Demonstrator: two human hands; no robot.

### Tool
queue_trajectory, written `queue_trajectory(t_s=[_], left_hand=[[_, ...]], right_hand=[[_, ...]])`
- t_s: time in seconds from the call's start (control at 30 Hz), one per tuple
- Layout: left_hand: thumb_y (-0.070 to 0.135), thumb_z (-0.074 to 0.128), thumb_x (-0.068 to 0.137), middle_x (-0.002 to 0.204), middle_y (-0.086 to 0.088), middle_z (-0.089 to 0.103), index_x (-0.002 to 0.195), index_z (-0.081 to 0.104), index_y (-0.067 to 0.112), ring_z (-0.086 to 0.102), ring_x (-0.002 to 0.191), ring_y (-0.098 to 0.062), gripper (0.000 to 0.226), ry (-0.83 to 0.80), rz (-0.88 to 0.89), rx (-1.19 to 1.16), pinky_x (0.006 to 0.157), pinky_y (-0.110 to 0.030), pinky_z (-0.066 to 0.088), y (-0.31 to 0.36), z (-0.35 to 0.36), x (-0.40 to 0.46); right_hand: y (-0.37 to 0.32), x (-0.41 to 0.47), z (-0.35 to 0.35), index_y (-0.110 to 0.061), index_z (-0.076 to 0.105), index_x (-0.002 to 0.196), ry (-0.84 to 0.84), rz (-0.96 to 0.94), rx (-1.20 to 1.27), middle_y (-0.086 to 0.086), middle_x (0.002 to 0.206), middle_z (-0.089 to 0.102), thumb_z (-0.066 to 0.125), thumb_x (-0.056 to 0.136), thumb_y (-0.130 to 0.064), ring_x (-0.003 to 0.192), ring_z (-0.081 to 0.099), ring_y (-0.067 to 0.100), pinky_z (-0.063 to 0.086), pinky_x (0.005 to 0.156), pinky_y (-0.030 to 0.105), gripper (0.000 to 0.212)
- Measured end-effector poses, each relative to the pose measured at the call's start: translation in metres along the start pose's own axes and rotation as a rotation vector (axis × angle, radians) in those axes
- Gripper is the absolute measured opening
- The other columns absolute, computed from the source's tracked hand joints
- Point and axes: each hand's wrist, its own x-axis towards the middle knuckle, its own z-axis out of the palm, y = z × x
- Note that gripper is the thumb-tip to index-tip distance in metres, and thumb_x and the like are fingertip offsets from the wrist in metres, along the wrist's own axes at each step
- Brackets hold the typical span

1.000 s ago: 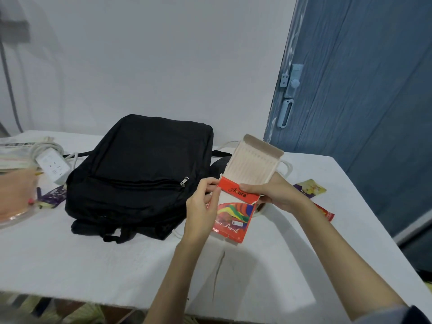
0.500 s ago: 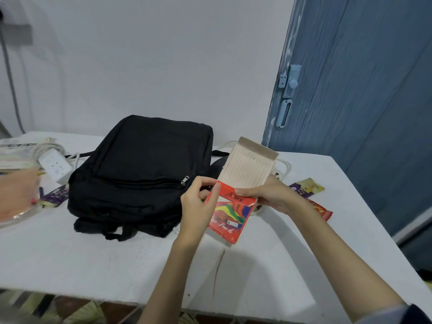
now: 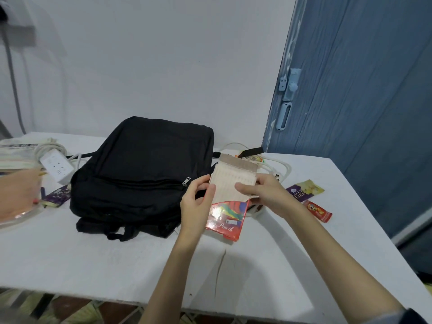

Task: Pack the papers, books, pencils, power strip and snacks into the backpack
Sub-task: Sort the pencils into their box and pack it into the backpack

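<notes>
Black backpack (image 3: pixel 142 176) zipped, flat on table (image 3: pixel 93 258); power strip (image 3: pixel 56 168) and papers (image 3: pixel 14 153) far left, snacks (image 3: pixel 306 192) right. Pencil box (image 3: pixel 230 202) just right of backpack, flap raised. Left hand (image 3: pixel 197 202) pinching flap's left edge, right hand (image 3: pixel 266 195) gripping its right side.

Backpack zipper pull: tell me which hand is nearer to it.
Left. The left hand holds the pencil box just right of the zipper pull; the right hand sits farther right, across the box.
</notes>
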Motion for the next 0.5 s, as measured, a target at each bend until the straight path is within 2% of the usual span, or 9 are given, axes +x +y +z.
queue_trajectory(t_s=[0.1,0.13,0.2,0.23,0.3,0.37,0.43,0.5], left_hand=[[0.002,0.052,0.092,0.109,-0.006,0.063,0.125,0.042,0.038,0.068,0.093,-0.022,0.049,-0.204,-0.045,-0.006,0.064,-0.026,0.057,0.002,-0.012,0.000],[-0.002,0.049,0.092,0.115,-0.008,0.061,0.125,0.043,0.037,0.066,0.097,-0.024,0.051,-0.206,-0.029,0.016,0.064,-0.025,0.056,0.002,-0.015,0.002],[-0.007,0.046,0.091,0.127,-0.007,0.054,0.124,0.046,0.034,0.061,0.104,-0.024,0.052,-0.152,0.017,0.046,0.061,-0.020,0.053,0.005,-0.021,0.003],[-0.007,0.045,0.091,0.130,-0.004,0.051,0.125,0.046,0.032,0.060,0.105,-0.022,0.052,-0.127,0.019,0.049,0.059,-0.018,0.052,0.007,-0.023,0.003],[-0.007,0.044,0.091,0.131,0.001,0.050,0.127,0.045,0.031,0.061,0.104,-0.019,0.052,-0.105,0.016,0.031,0.057,-0.016,0.052,0.009,-0.028,0.003],[-0.009,0.042,0.091,0.125,0.012,0.051,0.128,0.044,0.031,0.065,0.096,-0.010,0.054,-0.110,0.000,0.016,0.056,-0.017,0.052,0.011,-0.031,0.001],[-0.011,0.040,0.091,0.116,0.026,0.047,0.128,0.044,0.031,0.066,0.086,0.001,0.056,-0.114,-0.015,0.032,0.052,-0.016,0.051,0.012,-0.033,0.000],[-0.012,0.039,0.090,0.118,0.026,0.046,0.128,0.044,0.031,0.066,0.086,-0.004,0.058,-0.110,-0.021,0.052,0.049,-0.015,0.049,0.012,-0.032,-0.001]], right_hand=[[-0.005,0.000,-0.004,-0.007,0.065,0.088,-0.111,0.028,-0.041,0.003,0.085,0.072,0.064,0.087,-0.019,0.073,0.070,0.014,0.055,0.058,0.023,0.012],[-0.007,0.001,-0.007,-0.004,0.064,0.086,-0.134,0.029,-0.031,0.004,0.083,0.070,0.062,0.088,-0.023,0.072,0.068,0.015,0.055,0.058,0.023,0.019],[-0.009,0.006,-0.014,0.000,0.065,0.096,-0.087,-0.013,-0.061,0.005,0.085,0.066,0.059,0.090,-0.024,0.071,0.064,0.015,0.052,0.058,0.020,0.026],[-0.006,0.010,-0.019,-0.001,0.067,0.101,-0.028,-0.060,-0.158,0.005,0.087,0.066,0.060,0.090,-0.020,0.070,0.062,0.013,0.050,0.057,0.018,0.023],[0.007,0.021,-0.029,-0.009,0.071,0.097,0.047,-0.122,-0.514,0.004,0.088,0.068,0.062,0.089,-0.010,0.067,0.059,0.006,0.046,0.061,0.016,0.013],[0.028,0.029,-0.035,-0.018,0.074,0.091,0.013,-0.072,-0.815,0.003,0.089,0.071,0.064,0.085,-0.007,0.071,0.061,0.004,0.047,0.070,0.019,0.016],[0.044,0.031,-0.033,-0.023,0.072,0.102,0.013,-0.024,-0.986,0.004,0.099,0.064,0.068,0.082,-0.012,0.086,0.060,0.014,0.046,0.075,0.025,0.023],[0.051,0.029,-0.026,-0.024,0.069,0.112,0.028,-0.083,-1.187,0.006,0.111,0.054,0.068,0.083,-0.020,0.103,0.049,0.022,0.038,0.075,0.030,0.029]])
